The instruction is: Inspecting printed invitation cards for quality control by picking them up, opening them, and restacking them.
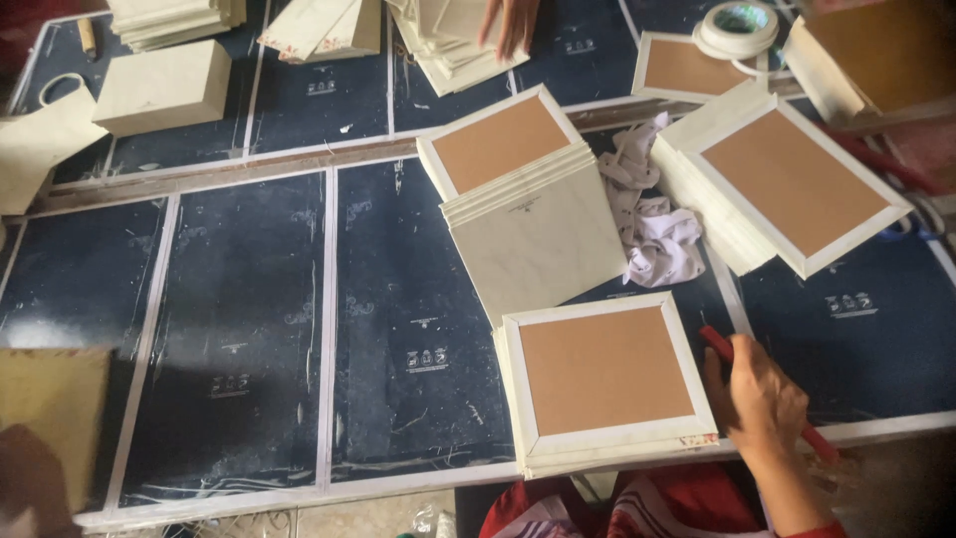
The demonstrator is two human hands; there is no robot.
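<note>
My right hand [759, 399] is closed around a red tool [767, 394], resting at the right edge of the near stack [602, 384] of white-bordered boards, brown face up, at the front of the worktop [239, 329]. My left hand is out of view, so I cannot tell its state. I judge the work well along but unfinished: two more stacks [518, 189] [787, 184] sit behind, a white rag [652, 224] between them. Another person's hand [510, 25] rests on a far pile [448, 45], near a tape roll [739, 27].
</note>
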